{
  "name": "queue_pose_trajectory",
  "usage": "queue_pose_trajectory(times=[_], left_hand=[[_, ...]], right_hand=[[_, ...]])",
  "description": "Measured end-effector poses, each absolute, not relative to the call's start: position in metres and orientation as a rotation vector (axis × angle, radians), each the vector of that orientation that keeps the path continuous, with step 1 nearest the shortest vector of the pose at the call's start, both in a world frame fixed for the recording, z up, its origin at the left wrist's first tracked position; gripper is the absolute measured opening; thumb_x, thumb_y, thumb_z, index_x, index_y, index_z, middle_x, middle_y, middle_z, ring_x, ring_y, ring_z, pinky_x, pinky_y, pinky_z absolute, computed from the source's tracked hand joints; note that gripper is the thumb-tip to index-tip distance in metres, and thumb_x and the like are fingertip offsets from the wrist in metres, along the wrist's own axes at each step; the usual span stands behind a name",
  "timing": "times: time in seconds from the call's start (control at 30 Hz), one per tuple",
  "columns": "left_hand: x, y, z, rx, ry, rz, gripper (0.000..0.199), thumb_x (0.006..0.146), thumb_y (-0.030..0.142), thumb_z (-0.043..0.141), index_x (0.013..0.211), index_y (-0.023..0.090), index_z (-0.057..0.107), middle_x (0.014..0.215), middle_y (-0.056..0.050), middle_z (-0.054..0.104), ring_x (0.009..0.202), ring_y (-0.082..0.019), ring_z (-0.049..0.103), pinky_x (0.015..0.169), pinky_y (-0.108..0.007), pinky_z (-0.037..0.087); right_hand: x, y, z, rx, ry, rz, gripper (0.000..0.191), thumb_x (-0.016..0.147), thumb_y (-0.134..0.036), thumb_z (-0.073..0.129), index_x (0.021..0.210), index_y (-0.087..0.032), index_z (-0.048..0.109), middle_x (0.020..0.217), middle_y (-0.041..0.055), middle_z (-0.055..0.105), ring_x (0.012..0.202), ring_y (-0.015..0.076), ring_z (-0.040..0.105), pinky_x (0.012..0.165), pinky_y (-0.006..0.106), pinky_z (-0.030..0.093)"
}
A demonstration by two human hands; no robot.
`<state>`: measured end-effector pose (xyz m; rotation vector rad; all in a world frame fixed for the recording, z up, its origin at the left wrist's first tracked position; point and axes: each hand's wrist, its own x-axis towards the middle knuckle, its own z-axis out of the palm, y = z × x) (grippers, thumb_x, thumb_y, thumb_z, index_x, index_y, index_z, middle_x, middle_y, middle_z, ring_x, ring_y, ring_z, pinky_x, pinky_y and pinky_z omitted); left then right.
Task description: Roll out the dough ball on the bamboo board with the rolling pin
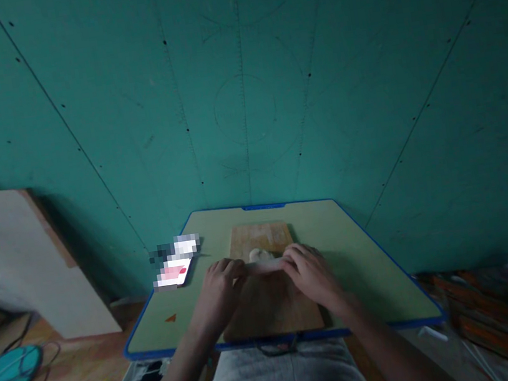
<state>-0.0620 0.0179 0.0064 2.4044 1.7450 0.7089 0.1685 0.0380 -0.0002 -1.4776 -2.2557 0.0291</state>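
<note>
A pale rolling pin (265, 266) lies crosswise over a wooden cutting board (276, 313). My left hand (223, 278) is closed around its left end, and my right hand (308, 267) grips the other end. Just behind the pin, on the board, sits a small whitish lump that looks like dough (260, 254). The pin seems to touch or partly cover the front of the lump; exactly how they meet cannot be made out.
The board rests on a greenish table (359, 264) with a blue edge. A phone with a lit, blurred screen (177, 264) lies at the table's left. A small orange piece (171, 318) is nearer the front. Behind the table rises a green wall (240, 91).
</note>
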Motion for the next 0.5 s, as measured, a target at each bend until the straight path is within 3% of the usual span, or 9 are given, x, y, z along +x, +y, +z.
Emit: queue_pose_trajectory(times=[0.07,0.13,0.23,0.37,0.5], left_hand=[[-0.061,0.024,0.010,2.442,1.756,0.627,0.019,0.091,0.017,0.054,0.106,0.020,0.066,0.104,-0.009,0.071,0.098,-0.025,0.065,0.092,-0.039,0.049],[-0.058,0.028,0.011,2.542,1.780,0.532,0.026,0.091,0.018,0.052,0.113,0.020,0.066,0.116,-0.011,0.070,0.112,-0.029,0.062,0.105,-0.048,0.041],[-0.052,0.032,0.010,2.647,1.851,0.400,0.039,0.093,0.024,0.049,0.130,0.018,0.060,0.136,-0.013,0.061,0.133,-0.035,0.049,0.115,-0.058,0.026],[-0.045,0.046,0.010,2.642,1.997,0.294,0.045,0.097,0.033,0.040,0.133,0.012,0.058,0.134,-0.016,0.062,0.132,-0.038,0.049,0.114,-0.057,0.026],[-0.042,0.069,0.009,2.585,2.072,0.352,0.040,0.096,0.031,0.039,0.122,0.013,0.064,0.126,-0.015,0.068,0.127,-0.035,0.054,0.111,-0.051,0.031]], right_hand=[[0.164,0.047,0.003,-1.573,-2.262,0.024,0.028,0.102,-0.034,0.042,0.095,-0.021,0.065,0.101,0.0073,0.071,0.098,0.0213,0.065,0.087,0.032,0.045],[0.160,0.054,0.001,-1.686,-2.267,0.018,0.033,0.103,-0.038,0.038,0.114,-0.019,0.064,0.105,0.0098,0.073,0.098,0.0230,0.067,0.085,0.032,0.045],[0.156,0.062,0.000,-1.815,-2.282,0.022,0.049,0.103,-0.043,0.032,0.141,-0.017,0.048,0.115,0.0141,0.072,0.102,0.0260,0.067,0.085,0.035,0.045],[0.150,0.076,0.007,-1.822,-2.290,-0.034,0.050,0.104,-0.042,0.028,0.140,-0.017,0.052,0.126,0.0142,0.068,0.113,0.0269,0.063,0.095,0.036,0.041],[0.144,0.096,0.013,-1.796,-2.280,-0.081,0.045,0.102,-0.036,0.030,0.130,-0.017,0.060,0.130,0.0142,0.065,0.120,0.0253,0.058,0.105,0.038,0.033]])
